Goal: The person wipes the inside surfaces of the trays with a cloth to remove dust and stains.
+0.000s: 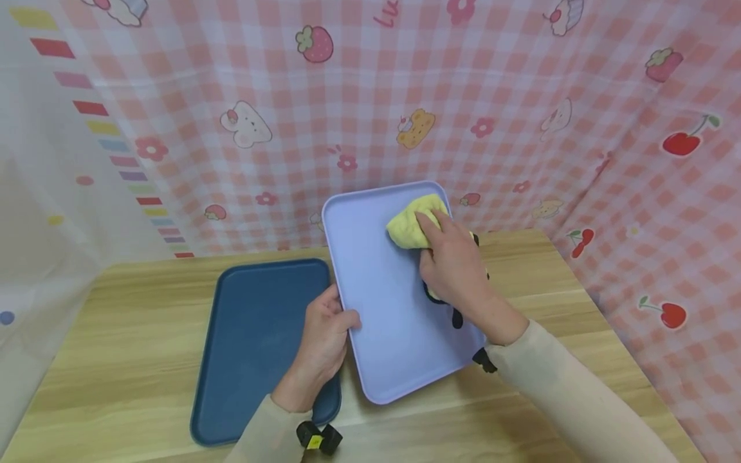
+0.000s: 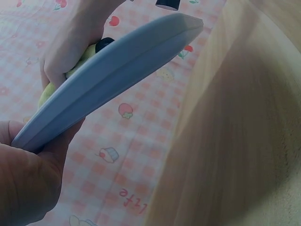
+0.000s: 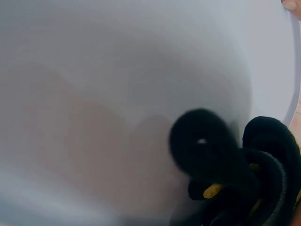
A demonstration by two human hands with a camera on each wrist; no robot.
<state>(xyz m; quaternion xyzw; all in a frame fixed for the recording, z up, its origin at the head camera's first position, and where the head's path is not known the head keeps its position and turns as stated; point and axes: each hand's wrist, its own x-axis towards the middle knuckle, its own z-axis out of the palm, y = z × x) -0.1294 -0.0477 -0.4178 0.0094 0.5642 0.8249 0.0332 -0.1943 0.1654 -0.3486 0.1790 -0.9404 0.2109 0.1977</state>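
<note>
At the centre of the frame, tilted up toward the viewer, is a lilac tray (image 1: 382,289). The left hand (image 1: 324,334) pinches its left edge, thumb on the face and fingers behind; the left wrist view shows the tray nearly edge-on. Whether its lower edge rests on the wooden table (image 1: 538,270) I cannot tell. The right hand (image 1: 454,267) grips a bunched yellow cloth (image 1: 408,225) and presses it against the tray's face, toward the upper right corner. Black parts poke out from under that palm; in the lower right of the right wrist view they show as dark, rounded folds with yellow patches, apparently part of the same cloth.

I judge this to be a wipe in progress, somewhere in its middle: the cloth is on the surface and neither tray nor cloth has been put down. The bare middle and lower left of the face show no plain dirt or streaks, so how much has been gone over cannot be read from the surface. What seems left is to finish this face and set the tray down. A dark blue tray (image 1: 260,321) lies flat at the lower left, untouched by either hand's fingers; whether it has been wiped does not show.
</note>
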